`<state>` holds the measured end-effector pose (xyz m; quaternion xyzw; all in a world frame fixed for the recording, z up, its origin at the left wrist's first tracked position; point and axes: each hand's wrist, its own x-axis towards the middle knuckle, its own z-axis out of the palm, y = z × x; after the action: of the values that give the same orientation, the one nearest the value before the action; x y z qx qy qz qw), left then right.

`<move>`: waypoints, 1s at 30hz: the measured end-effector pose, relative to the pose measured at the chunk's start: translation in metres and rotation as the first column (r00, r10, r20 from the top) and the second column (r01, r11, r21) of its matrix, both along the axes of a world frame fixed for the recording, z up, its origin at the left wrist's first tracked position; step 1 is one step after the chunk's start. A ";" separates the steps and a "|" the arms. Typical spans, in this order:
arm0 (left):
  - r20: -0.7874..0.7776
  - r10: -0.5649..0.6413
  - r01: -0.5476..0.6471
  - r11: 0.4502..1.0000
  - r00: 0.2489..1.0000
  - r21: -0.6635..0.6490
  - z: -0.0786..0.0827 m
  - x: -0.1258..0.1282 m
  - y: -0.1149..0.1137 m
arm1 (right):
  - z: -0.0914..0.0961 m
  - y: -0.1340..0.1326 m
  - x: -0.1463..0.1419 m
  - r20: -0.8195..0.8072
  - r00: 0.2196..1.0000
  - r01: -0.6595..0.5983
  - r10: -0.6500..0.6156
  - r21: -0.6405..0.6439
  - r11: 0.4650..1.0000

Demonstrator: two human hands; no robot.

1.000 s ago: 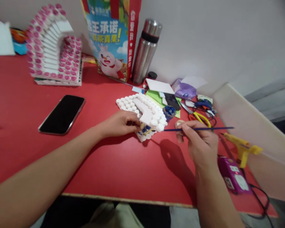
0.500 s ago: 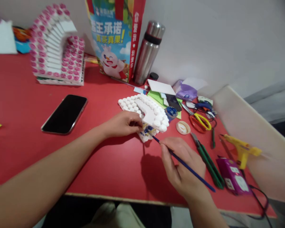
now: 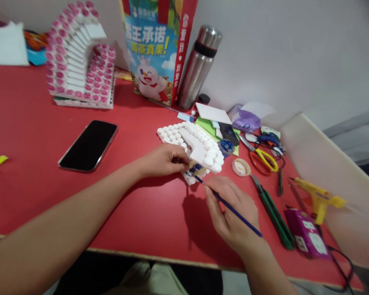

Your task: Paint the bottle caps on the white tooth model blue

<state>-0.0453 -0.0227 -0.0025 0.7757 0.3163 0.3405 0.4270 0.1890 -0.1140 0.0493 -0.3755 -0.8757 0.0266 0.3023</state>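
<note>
A white craft model [image 3: 198, 149], covered with rows of round white pieces, is tilted above the red table [image 3: 147, 217]. My left hand [image 3: 169, 159] is closed on its near left edge, the fingertips partly hidden. In my right hand [image 3: 232, 209] a dark blue paintbrush [image 3: 233, 211] is pinched like a pen. The brush tip reaches the model's lower front, where blue-painted round pieces show. Just behind the model's right side stands a small jar of blue paint [image 3: 226, 146]; its pale lid [image 3: 241, 167] lies nearby.
To the right lie scissors [image 3: 264, 160], a green utility knife [image 3: 275, 217], a yellow glue gun [image 3: 318, 198] and a purple box [image 3: 306, 233] with a cable. Leftward are a phone [image 3: 88, 145] and a pink-dotted model [image 3: 80, 61]. A paper bag [image 3: 156, 53] and steel flask [image 3: 199, 65] stand behind.
The whole view has shifted slightly, so things appear further right. My right hand and the brush have moved a little left relative to the model; my left hand keeps its hold.
</note>
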 end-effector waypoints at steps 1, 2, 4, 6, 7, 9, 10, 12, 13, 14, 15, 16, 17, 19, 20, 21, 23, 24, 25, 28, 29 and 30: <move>-0.001 0.001 -0.001 1.000 1.000 0.001 0.000 0.000 0.000 | 0.001 0.000 0.001 -0.005 1.000 -0.005 0.005 -0.007 1.000; -0.002 0.004 -0.004 1.000 1.000 0.003 0.000 0.000 0.000 | 0.002 0.000 0.003 -0.010 1.000 -0.006 0.006 -0.010 1.000; -0.004 0.012 -0.012 1.000 1.000 0.011 0.000 -0.001 0.000 | 0.004 0.001 0.005 -0.017 1.000 0.004 -0.005 -0.017 1.000; -0.001 0.010 -0.010 1.000 1.000 0.019 -0.001 -0.001 0.000 | 0.005 0.003 0.007 -0.033 0.999 0.018 -0.018 -0.018 1.000; 0.002 0.005 -0.005 1.000 1.000 0.021 -0.001 -0.001 0.000 | 0.004 0.004 0.007 -0.041 0.999 0.020 -0.021 -0.017 1.000; 0.012 -0.008 0.007 1.000 1.000 0.021 -0.001 -0.001 0.001 | 0.004 0.005 0.007 -0.050 0.999 0.010 -0.011 -0.020 1.000; 0.015 -0.009 0.009 1.000 1.000 0.022 -0.001 -0.001 0.001 | 0.004 0.006 0.007 -0.052 0.999 0.001 -0.003 -0.027 1.000; 0.013 -0.001 0.001 1.000 1.000 0.024 -0.001 0.000 0.001 | 0.004 0.006 0.007 -0.053 0.999 -0.008 0.006 -0.049 0.999; 0.008 0.003 -0.004 1.000 1.000 0.025 -0.001 0.000 0.001 | 0.005 0.007 0.008 -0.054 0.999 -0.007 0.004 -0.061 0.998; 0.000 0.007 -0.007 1.000 1.000 0.023 -0.001 0.000 0.001 | 0.006 0.007 0.008 -0.059 0.998 -0.007 0.003 -0.071 0.997; -0.007 0.011 -0.010 1.000 1.000 0.020 0.000 0.000 0.001 | 0.007 0.007 0.009 -0.070 0.998 -0.007 0.001 -0.080 0.997; -0.013 0.013 -0.012 1.000 1.000 0.017 0.000 0.000 0.001 | 0.008 0.008 0.009 -0.086 0.996 -0.006 -0.002 -0.086 0.996; -0.018 0.013 -0.013 1.000 1.000 0.015 0.000 0.000 0.000 | 0.010 0.008 0.009 -0.103 0.995 -0.006 -0.004 -0.092 0.996; -0.018 0.018 -0.018 1.000 1.000 0.016 0.000 0.000 0.000 | 0.011 0.009 0.009 -0.121 0.993 -0.006 -0.006 -0.105 0.994; -0.018 0.020 -0.020 1.000 1.000 0.016 0.001 0.000 0.000 | 0.011 0.009 0.009 -0.122 0.992 -0.007 -0.006 -0.108 0.994; -0.018 0.020 -0.020 1.000 1.000 0.017 0.001 0.000 0.000 | 0.011 0.009 0.009 -0.118 0.993 -0.006 -0.007 -0.110 0.994; -0.019 0.018 -0.017 1.000 1.000 0.017 0.001 0.000 0.000 | 0.011 0.009 0.009 -0.103 0.995 -0.009 -0.002 -0.113 0.994; -0.020 0.015 -0.015 1.000 1.000 0.017 0.002 0.000 0.000 | 0.012 0.009 0.009 -0.097 0.995 -0.009 -0.002 -0.112 0.994; -0.021 0.013 -0.012 1.000 1.000 0.016 0.002 0.000 0.000 | 0.012 0.008 0.010 -0.090 0.996 -0.007 -0.003 -0.110 0.994; -0.021 0.003 -0.003 1.000 1.000 0.005 0.002 0.000 0.000 | 0.016 0.005 0.011 -0.061 0.998 0.008 -0.013 -0.082 0.997; -0.021 0.002 -0.002 1.000 1.000 0.003 0.002 0.000 0.000 | 0.017 0.004 0.011 -0.055 0.998 0.014 -0.018 -0.070 0.997; -0.020 0.003 -0.003 1.000 1.000 0.002 0.001 0.000 0.000 | 0.018 0.003 0.011 -0.049 0.999 0.018 -0.021 -0.062 0.998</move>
<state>-0.0457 -0.0228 -0.0011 0.7790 0.3215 0.3338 0.4224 0.2003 -0.1108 0.0672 -0.3923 -0.8631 0.0602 0.3123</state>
